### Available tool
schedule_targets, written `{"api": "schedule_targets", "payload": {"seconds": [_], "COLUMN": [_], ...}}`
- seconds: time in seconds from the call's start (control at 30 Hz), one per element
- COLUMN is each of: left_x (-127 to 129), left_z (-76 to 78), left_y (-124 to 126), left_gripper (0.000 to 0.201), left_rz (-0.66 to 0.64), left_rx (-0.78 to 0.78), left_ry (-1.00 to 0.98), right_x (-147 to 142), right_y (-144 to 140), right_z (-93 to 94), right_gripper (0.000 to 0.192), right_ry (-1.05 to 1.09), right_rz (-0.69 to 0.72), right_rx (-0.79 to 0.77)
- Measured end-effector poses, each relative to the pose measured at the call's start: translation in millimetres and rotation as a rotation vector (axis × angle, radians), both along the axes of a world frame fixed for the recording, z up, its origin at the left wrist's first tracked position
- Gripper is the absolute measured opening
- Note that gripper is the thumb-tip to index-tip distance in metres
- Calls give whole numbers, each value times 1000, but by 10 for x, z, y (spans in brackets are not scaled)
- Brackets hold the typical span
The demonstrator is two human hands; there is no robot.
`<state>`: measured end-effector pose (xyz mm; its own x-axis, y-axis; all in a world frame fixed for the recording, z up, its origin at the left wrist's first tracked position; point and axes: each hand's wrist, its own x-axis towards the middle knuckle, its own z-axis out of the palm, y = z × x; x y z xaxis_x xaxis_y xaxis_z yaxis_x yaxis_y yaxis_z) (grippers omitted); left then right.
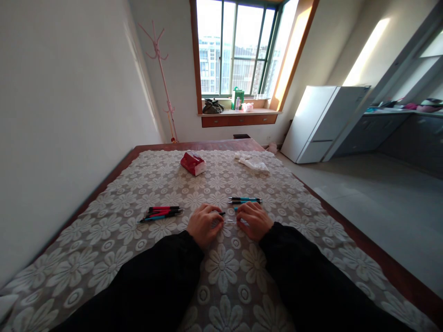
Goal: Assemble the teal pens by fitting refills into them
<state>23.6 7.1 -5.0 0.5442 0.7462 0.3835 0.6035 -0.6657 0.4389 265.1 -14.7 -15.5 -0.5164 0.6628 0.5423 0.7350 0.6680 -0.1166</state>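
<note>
Hands rest close together at the near middle of the table (104, 182), which carries a lace cloth (221, 272) with a flower pattern. Left hand (204, 224) is curled narrow around a pen part, whose dark tip (222, 213) projects to the right from the fingers. Right hand (254, 220) is likewise curled, its fingertips pinching a thin clear piece (231, 222) that spans the gap between both hands; a teal pen end (236, 209) shows just beyond its knuckles. Whether either grip is fully closed cannot be told.

Two teal pens (244, 200) lie side by side just beyond the right hand. A group of red and teal pens (162, 213) lies to the left of the left hand, near but apart from it. Farther away, a red tissue pack (193, 163) sits left of centre and a crumpled white bag (252, 162) sits to its right.
</note>
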Motion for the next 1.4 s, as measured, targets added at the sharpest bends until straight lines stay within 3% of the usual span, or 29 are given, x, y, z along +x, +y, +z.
{"api": "schedule_targets", "payload": {"seconds": [0.4,0.6,0.73,1.0,1.2,1.4], "left_x": [-5,1,0,-2,-4,-3], "left_z": [-42,13,39,59,76,67], "left_y": [24,-22,-52,-36,-66,-68], "left_gripper": [7,12,16,8,20,31], "left_rz": [-52,-34,-12,-20,-2,0], "left_rx": [20,19,1,-8,3,-3], "left_ry": [-7,-27,-13,4,-7,-20], "right_x": [-103,-53,7,-48,-34,-48], "right_y": [-20,-50,-36,-30,-51,-50], "right_z": [-8,57,67,30,49,39], "right_gripper": [6,13,9,4,38,28], "right_ry": [-37,6,-42,-7,-25,-100], "right_rz": [9,7,-34,22,55,31], "right_rx": [-28,-105,-147,-156,-118,-121]}}
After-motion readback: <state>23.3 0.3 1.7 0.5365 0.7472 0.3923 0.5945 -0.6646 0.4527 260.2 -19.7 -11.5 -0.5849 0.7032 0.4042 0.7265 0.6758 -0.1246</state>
